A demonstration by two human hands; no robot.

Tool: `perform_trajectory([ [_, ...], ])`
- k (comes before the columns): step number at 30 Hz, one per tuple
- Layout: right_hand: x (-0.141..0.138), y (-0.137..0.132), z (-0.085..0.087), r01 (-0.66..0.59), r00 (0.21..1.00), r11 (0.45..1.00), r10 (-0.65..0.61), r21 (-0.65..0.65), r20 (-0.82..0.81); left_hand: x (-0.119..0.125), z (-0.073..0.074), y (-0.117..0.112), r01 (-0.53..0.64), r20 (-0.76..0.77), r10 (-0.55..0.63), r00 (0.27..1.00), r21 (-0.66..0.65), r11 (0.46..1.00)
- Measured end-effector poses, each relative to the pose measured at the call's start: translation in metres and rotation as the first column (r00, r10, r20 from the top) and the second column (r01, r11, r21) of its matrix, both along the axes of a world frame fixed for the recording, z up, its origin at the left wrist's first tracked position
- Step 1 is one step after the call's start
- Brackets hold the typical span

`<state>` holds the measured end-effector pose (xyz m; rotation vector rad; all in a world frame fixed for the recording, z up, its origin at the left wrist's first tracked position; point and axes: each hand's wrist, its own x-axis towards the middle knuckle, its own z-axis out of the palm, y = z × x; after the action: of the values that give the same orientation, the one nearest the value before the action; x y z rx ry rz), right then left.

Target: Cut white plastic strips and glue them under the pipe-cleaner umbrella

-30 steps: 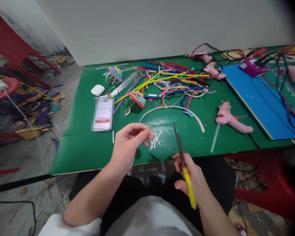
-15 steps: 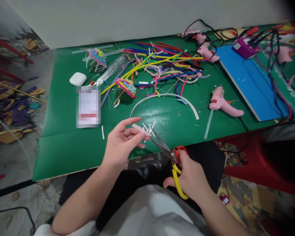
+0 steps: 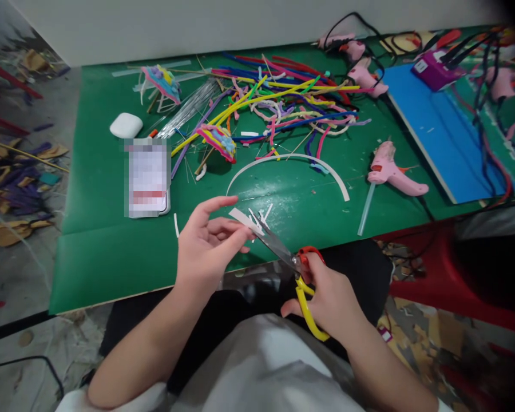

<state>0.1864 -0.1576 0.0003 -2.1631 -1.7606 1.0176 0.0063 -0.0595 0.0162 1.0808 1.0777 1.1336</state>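
Note:
My left hand [image 3: 203, 240] pinches a short white strip [image 3: 239, 216] between thumb and fingers, above the green tabletop. In my right hand [image 3: 332, 294] is a pair of scissors [image 3: 278, 247] with one red and one yellow handle. Their blades point up and left, with the tips at the strip's end by my left fingertips. Whether the blades touch the strip I cannot tell. Small white cut pieces [image 3: 268, 214] lie just beyond the tips. Farther back, a long white strip [image 3: 340, 183] curves in an arc on the table.
Colourful pipe cleaners [image 3: 278, 111] pile up at the back, near two small fuzzy umbrella shapes [image 3: 217, 142]. A phone [image 3: 148, 180] and white case [image 3: 126, 126] lie left. To the right are a pink glue gun [image 3: 390, 171], a blue board [image 3: 438, 137] and a purple power block [image 3: 438, 70] with cables.
The view has shifted slightly. The scissors' handles have spread a little less, and the blades sit slightly closer to my left fingers. Both hands keep their holds.

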Motion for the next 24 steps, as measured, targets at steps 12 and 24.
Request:
perform_trajectory([
  [12,-0.0033,0.0036,-0.0015,0.049,0.966,0.992,-0.076,-0.112,-0.246,0.0016,-0.0039,0.0003,0.026,-0.033,-0.026,0.999,0.012,1.000],
  [24,-0.0024,0.0033,-0.0020,0.042,0.934,0.989,-0.090,-0.142,-0.346,0.0017,-0.0009,0.0002,0.038,-0.047,-0.039,0.998,-0.024,0.999],
])
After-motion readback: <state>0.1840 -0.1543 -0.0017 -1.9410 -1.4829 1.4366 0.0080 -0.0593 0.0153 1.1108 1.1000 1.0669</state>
